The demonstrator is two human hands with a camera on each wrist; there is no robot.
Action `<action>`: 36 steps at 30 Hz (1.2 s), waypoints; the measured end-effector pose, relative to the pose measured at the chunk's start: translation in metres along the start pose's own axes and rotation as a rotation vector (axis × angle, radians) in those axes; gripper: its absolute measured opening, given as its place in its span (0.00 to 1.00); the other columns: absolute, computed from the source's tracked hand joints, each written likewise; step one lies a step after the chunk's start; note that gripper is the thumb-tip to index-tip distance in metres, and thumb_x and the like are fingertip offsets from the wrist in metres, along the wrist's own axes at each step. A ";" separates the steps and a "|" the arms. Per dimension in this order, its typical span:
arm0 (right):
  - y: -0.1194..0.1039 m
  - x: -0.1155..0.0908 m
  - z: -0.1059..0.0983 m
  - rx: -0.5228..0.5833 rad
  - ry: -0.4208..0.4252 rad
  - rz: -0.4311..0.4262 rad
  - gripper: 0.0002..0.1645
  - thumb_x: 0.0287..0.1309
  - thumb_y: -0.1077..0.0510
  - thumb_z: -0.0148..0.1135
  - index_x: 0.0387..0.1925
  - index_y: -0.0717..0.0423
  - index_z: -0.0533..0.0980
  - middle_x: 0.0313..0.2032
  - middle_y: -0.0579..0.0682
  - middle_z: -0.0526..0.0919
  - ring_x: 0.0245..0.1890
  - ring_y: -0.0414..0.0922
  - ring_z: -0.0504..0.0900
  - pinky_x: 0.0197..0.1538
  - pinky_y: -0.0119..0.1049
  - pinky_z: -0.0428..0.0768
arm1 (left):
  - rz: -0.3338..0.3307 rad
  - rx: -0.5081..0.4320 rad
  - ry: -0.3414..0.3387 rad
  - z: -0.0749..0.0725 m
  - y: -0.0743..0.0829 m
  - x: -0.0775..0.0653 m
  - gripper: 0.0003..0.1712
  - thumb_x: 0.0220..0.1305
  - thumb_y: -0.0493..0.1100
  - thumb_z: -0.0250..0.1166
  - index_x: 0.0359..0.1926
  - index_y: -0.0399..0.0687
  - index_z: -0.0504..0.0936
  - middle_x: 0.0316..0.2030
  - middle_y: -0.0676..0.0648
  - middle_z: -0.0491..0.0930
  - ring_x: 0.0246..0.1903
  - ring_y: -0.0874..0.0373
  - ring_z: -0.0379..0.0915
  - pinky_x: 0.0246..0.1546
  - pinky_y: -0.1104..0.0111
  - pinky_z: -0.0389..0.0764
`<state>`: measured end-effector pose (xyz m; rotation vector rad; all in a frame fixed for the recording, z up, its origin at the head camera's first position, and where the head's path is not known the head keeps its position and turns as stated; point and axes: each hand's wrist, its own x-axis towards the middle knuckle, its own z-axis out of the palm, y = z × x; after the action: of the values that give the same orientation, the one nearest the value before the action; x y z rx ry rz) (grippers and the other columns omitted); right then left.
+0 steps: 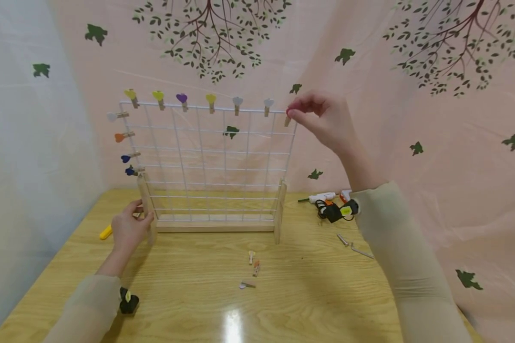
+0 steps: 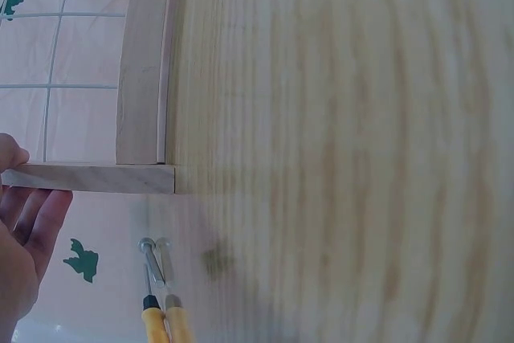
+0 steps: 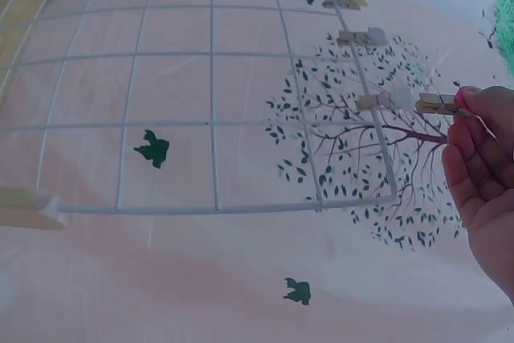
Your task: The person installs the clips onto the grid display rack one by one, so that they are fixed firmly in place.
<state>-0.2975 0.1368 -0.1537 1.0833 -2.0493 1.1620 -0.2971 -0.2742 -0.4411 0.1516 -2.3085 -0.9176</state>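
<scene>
My right hand pinches a small wooden clothespin with a pinkish-red decoration, partly hidden by the fingertips. In the right wrist view, the clothespin's wooden end is apart from the top wire of the white wire grid, near its top right corner. My left hand grips the left wooden upright of the stand, thumb on one face and fingers on the other. Heart-topped clothespins, such as a purple one, line the grid's top edge. Others, including an orange one, sit along its left side.
Three loose clothespins, one with an orange top, lie on the wooden table before the stand. Behind right are a glue gun and metal pieces. A yellow-handled screwdriver lies left of the stand.
</scene>
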 end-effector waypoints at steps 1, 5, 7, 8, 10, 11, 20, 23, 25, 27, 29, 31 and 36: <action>0.001 0.003 -0.001 -0.023 0.005 -0.002 0.08 0.51 0.67 0.60 0.34 0.71 0.76 0.31 0.56 0.81 0.31 0.40 0.77 0.40 0.27 0.75 | 0.001 -0.003 0.001 0.000 0.000 0.000 0.20 0.52 0.39 0.63 0.48 0.35 0.76 0.33 0.34 0.80 0.25 0.46 0.77 0.23 0.56 0.78; 0.003 0.012 -0.003 -0.126 0.026 -0.005 0.08 0.51 0.66 0.60 0.33 0.70 0.77 0.32 0.59 0.81 0.31 0.39 0.76 0.39 0.27 0.73 | 0.005 -0.002 0.002 0.000 -0.002 0.000 0.20 0.52 0.39 0.63 0.47 0.35 0.76 0.33 0.34 0.80 0.24 0.46 0.77 0.23 0.56 0.78; 0.005 0.016 -0.004 -0.179 0.034 0.006 0.08 0.51 0.65 0.60 0.33 0.69 0.78 0.32 0.59 0.82 0.30 0.39 0.74 0.38 0.26 0.72 | 0.009 -0.001 0.004 0.000 -0.002 0.000 0.20 0.52 0.39 0.63 0.47 0.35 0.76 0.33 0.34 0.80 0.24 0.46 0.77 0.23 0.56 0.78; 0.006 0.018 -0.004 -0.206 0.035 0.015 0.08 0.51 0.64 0.60 0.33 0.68 0.78 0.33 0.58 0.82 0.30 0.38 0.74 0.38 0.26 0.72 | 0.010 0.000 0.005 0.000 -0.002 0.000 0.20 0.52 0.39 0.64 0.47 0.34 0.76 0.33 0.34 0.80 0.24 0.46 0.77 0.23 0.56 0.78; 0.009 0.020 -0.004 -0.246 0.033 0.040 0.08 0.52 0.63 0.61 0.33 0.67 0.79 0.33 0.57 0.82 0.30 0.38 0.73 0.38 0.25 0.71 | 0.013 0.004 0.008 0.000 -0.002 0.000 0.20 0.51 0.38 0.64 0.47 0.34 0.76 0.32 0.34 0.80 0.24 0.47 0.77 0.22 0.57 0.78; 0.011 0.022 -0.004 -0.262 0.031 0.052 0.09 0.52 0.63 0.61 0.33 0.66 0.79 0.33 0.56 0.82 0.30 0.38 0.73 0.37 0.25 0.71 | 0.015 0.004 0.009 0.000 -0.002 -0.001 0.20 0.51 0.38 0.64 0.47 0.34 0.76 0.32 0.34 0.80 0.24 0.46 0.77 0.22 0.57 0.78; 0.019 0.026 -0.003 -0.293 0.001 0.089 0.09 0.51 0.62 0.61 0.34 0.65 0.79 0.34 0.55 0.82 0.31 0.39 0.75 0.38 0.23 0.72 | 0.008 0.013 0.007 0.000 -0.001 0.000 0.20 0.52 0.39 0.64 0.47 0.35 0.76 0.32 0.35 0.80 0.24 0.47 0.77 0.23 0.57 0.78; 0.024 0.026 -0.003 -0.278 -0.008 0.096 0.10 0.51 0.62 0.61 0.34 0.65 0.79 0.34 0.55 0.82 0.32 0.39 0.76 0.38 0.23 0.73 | 0.013 0.011 0.008 0.000 -0.001 0.000 0.20 0.52 0.39 0.64 0.47 0.35 0.76 0.32 0.34 0.80 0.24 0.47 0.76 0.23 0.57 0.78; 0.029 0.026 -0.003 -0.269 -0.010 0.111 0.10 0.51 0.61 0.61 0.34 0.64 0.79 0.35 0.55 0.82 0.32 0.39 0.77 0.39 0.24 0.74 | 0.020 0.009 0.009 0.000 0.000 0.000 0.20 0.52 0.38 0.63 0.47 0.35 0.76 0.32 0.34 0.80 0.23 0.47 0.76 0.23 0.56 0.78; 0.036 0.027 -0.003 -0.262 -0.013 0.129 0.11 0.52 0.58 0.61 0.35 0.62 0.79 0.35 0.53 0.82 0.32 0.38 0.77 0.40 0.24 0.74 | 0.028 0.006 0.013 0.000 -0.001 0.000 0.20 0.52 0.38 0.64 0.47 0.34 0.76 0.32 0.34 0.80 0.23 0.47 0.76 0.23 0.56 0.78; 0.041 0.028 -0.003 -0.262 -0.024 0.149 0.12 0.52 0.56 0.61 0.36 0.60 0.79 0.36 0.51 0.82 0.33 0.36 0.76 0.41 0.25 0.74 | 0.033 0.005 0.016 0.000 -0.001 0.000 0.20 0.51 0.38 0.64 0.46 0.34 0.76 0.32 0.33 0.80 0.23 0.47 0.76 0.22 0.57 0.78; 0.041 0.028 -0.003 -0.260 -0.030 0.161 0.14 0.52 0.55 0.61 0.38 0.59 0.78 0.37 0.50 0.81 0.35 0.37 0.75 0.44 0.27 0.74 | 0.036 0.004 0.022 0.000 -0.002 0.000 0.20 0.51 0.38 0.64 0.46 0.34 0.76 0.31 0.34 0.80 0.23 0.47 0.76 0.22 0.57 0.78; 0.016 0.019 -0.002 -0.248 0.002 0.102 0.18 0.51 0.58 0.62 0.43 0.63 0.74 0.41 0.54 0.78 0.39 0.43 0.72 0.47 0.36 0.73 | 0.051 -0.002 0.032 0.000 -0.003 0.000 0.20 0.51 0.37 0.64 0.46 0.34 0.76 0.30 0.35 0.80 0.22 0.47 0.77 0.21 0.58 0.77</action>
<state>-0.3211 0.1361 -0.1452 0.8669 -2.2002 0.9242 -0.2977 -0.2761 -0.4428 0.1058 -2.2712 -0.8850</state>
